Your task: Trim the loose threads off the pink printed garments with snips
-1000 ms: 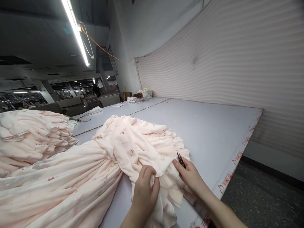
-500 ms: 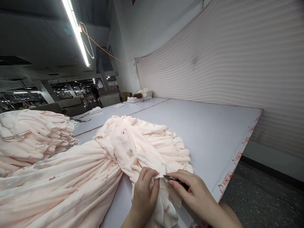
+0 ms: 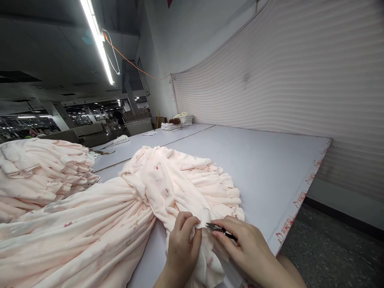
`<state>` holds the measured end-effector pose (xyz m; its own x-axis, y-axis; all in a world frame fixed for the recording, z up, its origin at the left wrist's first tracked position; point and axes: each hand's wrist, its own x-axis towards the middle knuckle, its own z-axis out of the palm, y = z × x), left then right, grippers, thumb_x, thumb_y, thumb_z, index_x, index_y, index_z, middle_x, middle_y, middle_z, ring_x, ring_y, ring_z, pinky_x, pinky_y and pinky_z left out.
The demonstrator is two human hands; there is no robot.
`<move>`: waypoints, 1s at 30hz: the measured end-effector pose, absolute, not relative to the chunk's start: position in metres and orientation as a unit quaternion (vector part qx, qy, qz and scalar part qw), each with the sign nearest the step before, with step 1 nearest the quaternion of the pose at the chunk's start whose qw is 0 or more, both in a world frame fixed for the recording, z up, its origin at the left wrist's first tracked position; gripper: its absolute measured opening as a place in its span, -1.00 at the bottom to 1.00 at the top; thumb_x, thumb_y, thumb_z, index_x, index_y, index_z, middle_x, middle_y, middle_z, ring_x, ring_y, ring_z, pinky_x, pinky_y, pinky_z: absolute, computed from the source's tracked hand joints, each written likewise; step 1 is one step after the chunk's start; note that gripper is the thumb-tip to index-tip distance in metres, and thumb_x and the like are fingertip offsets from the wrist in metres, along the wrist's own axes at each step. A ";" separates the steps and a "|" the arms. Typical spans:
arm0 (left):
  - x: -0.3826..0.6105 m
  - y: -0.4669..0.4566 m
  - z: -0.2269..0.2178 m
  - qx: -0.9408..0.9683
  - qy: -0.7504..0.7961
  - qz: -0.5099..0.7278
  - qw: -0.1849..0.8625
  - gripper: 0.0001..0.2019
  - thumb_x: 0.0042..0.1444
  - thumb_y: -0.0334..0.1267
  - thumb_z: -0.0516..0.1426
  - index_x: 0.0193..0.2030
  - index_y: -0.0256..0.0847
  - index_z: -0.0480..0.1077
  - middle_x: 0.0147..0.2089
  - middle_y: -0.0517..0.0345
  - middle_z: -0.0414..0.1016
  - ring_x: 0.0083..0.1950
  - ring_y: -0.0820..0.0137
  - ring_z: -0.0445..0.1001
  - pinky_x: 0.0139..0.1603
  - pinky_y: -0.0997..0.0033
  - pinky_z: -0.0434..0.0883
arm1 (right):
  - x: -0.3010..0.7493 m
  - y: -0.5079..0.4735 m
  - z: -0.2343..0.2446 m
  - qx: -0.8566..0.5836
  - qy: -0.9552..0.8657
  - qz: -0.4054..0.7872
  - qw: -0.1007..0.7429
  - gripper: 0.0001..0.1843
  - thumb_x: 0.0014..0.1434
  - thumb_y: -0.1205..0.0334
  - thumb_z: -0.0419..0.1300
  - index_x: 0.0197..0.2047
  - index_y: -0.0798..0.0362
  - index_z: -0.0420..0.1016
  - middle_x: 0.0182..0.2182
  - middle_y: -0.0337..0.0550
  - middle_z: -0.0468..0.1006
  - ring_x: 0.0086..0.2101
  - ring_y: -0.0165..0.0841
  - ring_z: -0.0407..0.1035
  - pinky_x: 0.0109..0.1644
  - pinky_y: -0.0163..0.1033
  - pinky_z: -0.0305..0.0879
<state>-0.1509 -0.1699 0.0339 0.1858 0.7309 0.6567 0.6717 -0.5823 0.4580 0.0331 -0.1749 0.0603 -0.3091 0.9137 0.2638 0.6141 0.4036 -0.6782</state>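
At the table edge (image 3: 295, 208), left hand (image 3: 182, 250) pinches fabric (image 3: 168, 188); right hand (image 3: 247, 248) apparently grips snips (image 3: 218, 229).

The left hand (image 3: 183, 250) pinches pink fabric (image 3: 168, 192) while the right hand (image 3: 249, 252) holds thread snips (image 3: 217, 229) against it.

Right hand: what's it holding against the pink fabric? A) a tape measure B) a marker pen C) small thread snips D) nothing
C: the right hand pinches small dark thread snips, blades pointing at the fold of pink fabric that the left hand grips.
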 end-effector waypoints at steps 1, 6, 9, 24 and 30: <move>-0.150 -0.170 0.034 0.770 0.456 0.445 0.032 -0.83 0.12 -0.49 -0.01 -0.22 -0.18 0.29 -0.25 0.11 0.28 -0.24 0.40 0.37 -0.25 0.44 0.37 | 0.033 -0.175 0.060 -0.499 -0.774 0.225 0.318 -0.74 0.22 0.14 0.03 -0.12 -0.12 0.50 -0.24 -0.21 0.57 -0.25 -0.28 0.44 -0.18 -0.24 0.29; -0.145 -0.171 0.034 0.776 0.447 0.444 0.026 -0.85 0.14 -0.48 -0.01 -0.25 -0.18 0.29 -0.28 0.12 0.28 -0.28 0.41 0.38 -0.28 0.46 0.39 | 0.032 -0.172 0.055 -0.534 -0.757 0.189 0.324 -0.70 0.25 0.10 -0.03 -0.13 -0.09 0.50 -0.27 -0.16 0.57 -0.29 -0.26 0.44 -0.20 -0.21 0.31; -0.143 -0.171 0.034 0.780 0.438 0.447 0.010 -0.84 0.14 -0.49 -0.02 -0.25 -0.18 0.31 -0.27 0.11 0.29 -0.29 0.43 0.39 -0.29 0.49 0.39 | 0.031 -0.170 0.054 -0.538 -0.747 0.195 0.339 -0.70 0.24 0.10 -0.02 -0.16 -0.07 0.51 -0.28 -0.15 0.57 -0.30 -0.26 0.44 -0.20 -0.21 0.31; -0.142 -0.168 0.034 0.791 0.400 0.464 0.005 -0.78 0.14 -0.56 -0.05 -0.21 -0.18 0.29 -0.19 0.08 0.46 -0.13 0.40 0.46 -0.15 0.45 0.43 | 0.029 -0.165 0.056 -0.478 -0.716 0.328 0.389 -0.71 0.21 0.14 0.02 -0.36 0.00 0.54 -0.40 -0.21 0.59 -0.34 -0.31 0.42 -0.30 -0.31 0.26; -0.142 -0.166 0.034 0.784 0.406 0.470 0.013 -0.79 0.13 -0.54 -0.04 -0.23 -0.17 0.28 -0.22 0.09 0.48 -0.15 0.39 0.47 -0.18 0.43 0.44 | 0.035 -0.164 0.059 -0.458 -0.719 0.348 0.390 -0.77 0.18 0.15 0.08 -0.34 0.00 0.55 -0.38 -0.20 0.58 -0.31 -0.29 0.43 -0.24 -0.28 0.29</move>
